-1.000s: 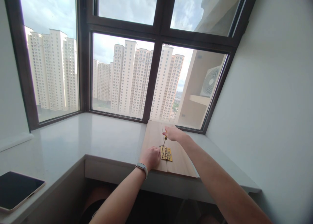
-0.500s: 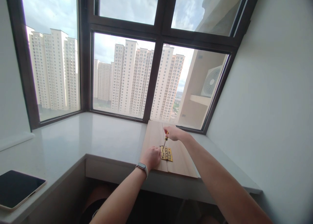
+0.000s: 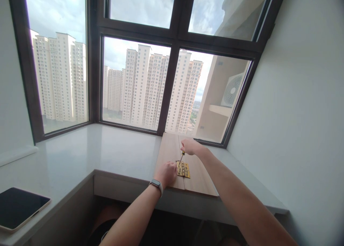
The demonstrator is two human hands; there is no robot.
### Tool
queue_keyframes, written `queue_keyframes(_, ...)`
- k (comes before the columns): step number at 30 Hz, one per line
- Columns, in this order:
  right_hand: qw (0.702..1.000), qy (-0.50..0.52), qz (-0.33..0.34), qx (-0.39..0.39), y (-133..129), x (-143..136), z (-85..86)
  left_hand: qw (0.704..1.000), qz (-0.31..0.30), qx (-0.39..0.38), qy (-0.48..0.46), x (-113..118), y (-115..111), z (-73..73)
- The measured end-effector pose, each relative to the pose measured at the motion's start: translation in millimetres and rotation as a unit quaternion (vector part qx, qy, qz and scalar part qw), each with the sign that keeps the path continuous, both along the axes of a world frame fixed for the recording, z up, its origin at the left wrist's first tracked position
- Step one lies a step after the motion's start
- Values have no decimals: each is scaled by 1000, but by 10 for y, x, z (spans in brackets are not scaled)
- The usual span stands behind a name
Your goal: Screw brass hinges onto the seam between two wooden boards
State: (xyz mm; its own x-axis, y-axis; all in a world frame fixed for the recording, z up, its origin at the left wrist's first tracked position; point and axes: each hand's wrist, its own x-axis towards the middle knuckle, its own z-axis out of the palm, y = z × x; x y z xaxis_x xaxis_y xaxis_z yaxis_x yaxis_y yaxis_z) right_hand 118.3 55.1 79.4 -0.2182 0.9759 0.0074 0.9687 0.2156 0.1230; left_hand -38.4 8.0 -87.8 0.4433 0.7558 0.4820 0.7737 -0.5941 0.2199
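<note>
A gold-coloured hinge (image 3: 184, 169) lies opened flat across the seam between two light wooden boards (image 3: 199, 174). My right hand (image 3: 190, 146) is closed around the handle of a screwdriver (image 3: 181, 157), which slants down to the left. Its tip meets the upper left part of the hinge. My left hand (image 3: 166, 172), with a smartwatch (image 3: 156, 182) on the wrist, rests on the left board against the hinge's left edge. Its fingers are curled together near the screwdriver tip; what they pinch, if anything, is hidden. Small dark screws or holes dot the hinge leaves.
The boards lie on a white windowsill counter (image 3: 123, 153), reaching back to the dark window frame (image 3: 166, 92). A tablet (image 3: 23, 206) lies on the counter at the lower left. A white wall (image 3: 301, 95) rises on the right.
Both hands keep their places at the hinge. My right hand and the screwdriver have shifted or turned only very slightly.
</note>
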Motion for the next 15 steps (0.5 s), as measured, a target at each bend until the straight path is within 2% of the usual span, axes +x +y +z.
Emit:
queue_keyframes(7,999,16,37,-4,44,40,-36,1000,-8,-2,4,-11,20,-12)
queue_keyframes(12,1000,19,-12,-1,8,-4,-34,1000,-9,11,5,-6,42,-36)
queue_keyframes(15,1000,-5,-17,-5,13,-21,-28,1000,-8,14,6,-3,51,-48)
